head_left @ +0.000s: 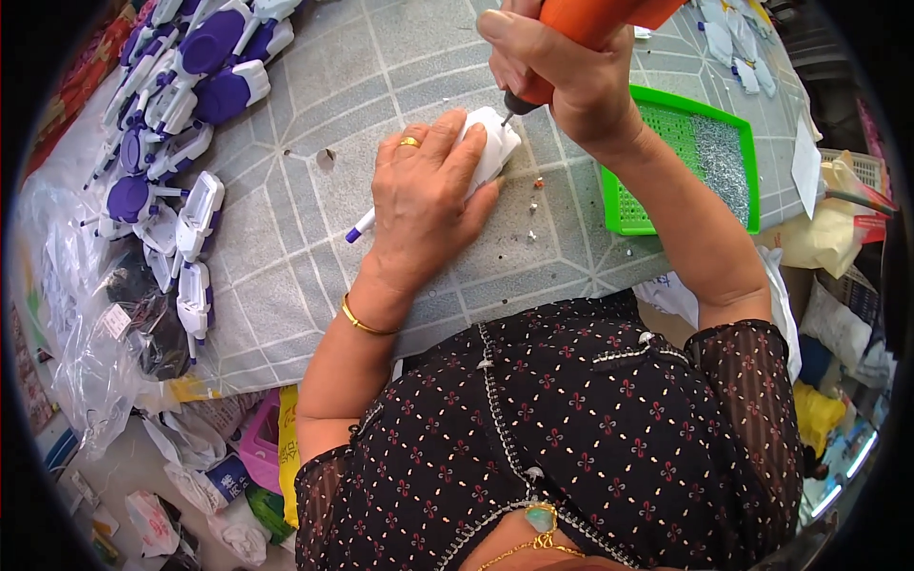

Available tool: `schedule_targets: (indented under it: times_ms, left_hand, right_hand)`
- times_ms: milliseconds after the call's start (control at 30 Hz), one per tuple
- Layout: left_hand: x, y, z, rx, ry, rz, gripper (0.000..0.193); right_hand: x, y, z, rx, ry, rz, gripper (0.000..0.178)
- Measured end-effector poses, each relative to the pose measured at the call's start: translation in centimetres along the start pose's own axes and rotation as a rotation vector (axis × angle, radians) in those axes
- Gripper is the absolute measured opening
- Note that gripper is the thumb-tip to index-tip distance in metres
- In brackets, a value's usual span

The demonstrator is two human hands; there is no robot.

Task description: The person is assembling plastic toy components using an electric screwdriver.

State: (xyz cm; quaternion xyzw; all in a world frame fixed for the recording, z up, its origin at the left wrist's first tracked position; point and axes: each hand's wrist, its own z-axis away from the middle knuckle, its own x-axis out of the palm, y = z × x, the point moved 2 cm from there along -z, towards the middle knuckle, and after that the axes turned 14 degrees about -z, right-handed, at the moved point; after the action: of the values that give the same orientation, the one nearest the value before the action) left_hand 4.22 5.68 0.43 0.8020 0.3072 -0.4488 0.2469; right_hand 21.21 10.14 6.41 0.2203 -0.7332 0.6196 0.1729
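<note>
My left hand (427, 195) is closed over a white plastic piece (495, 143), pressing it against the table. Out from under that hand sticks a white rod with a purple tip (359, 228); how it joins the piece is hidden. In my right hand (586, 76) is an orange electric screwdriver (583, 27) with a black nose, tilted downward. Its thin bit (506, 121) meets the right end of the white piece, as far as I can see. A screw under the bit cannot be made out.
Right of my hands, a green tray (609, 200) holds many small silver screws (721, 162). White and purple plastic assemblies (205, 100) pile up at the left, beside clear plastic bags (86, 314). Small white parts (738, 43) lie at the far right. Crumbs dot the checked grey tablecloth (314, 86).
</note>
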Motion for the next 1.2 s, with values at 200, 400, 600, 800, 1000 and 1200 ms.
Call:
schedule_targets:
  times_ms: [200,400,600,800,1000,1200]
  left_hand:
    - [-0.2,0.2,0.3,-0.051,0.005,0.003,0.052]
    - [-0.4,0.4,0.8,-0.094,0.005,0.034,0.05]
    - [-10.2,-0.9,2.2,-0.233,-0.029,0.003,0.048]
    - [-23.4,-2.7,16.4,-0.693,0.095,0.184,0.043]
    - [-22.0,-1.5,32.8,-1.28,-0.068,0.535,0.043]
    - [-8.5,-4.1,43.5,-1.362,-0.08,-0.053,0.056]
  right_hand:
    - [-0.6,0.1,0.2,-0.12,-0.175,0.121,0.012]
    - [-0.4,-2.3,0.4,-0.306,-0.111,0.086,0.012]
    - [-5.9,-5.8,-4.5,-0.339,0.277,0.439,0.043]
    - [-6.4,-7.7,1.8,0.082,0.09,1.562,0.049]
    - [-0.8,-1.6,-10.5,-0.02,-0.23,1.147,0.052]
    - [-1.1,8.1,-30.4,0.068,-0.037,1.293,0.088]
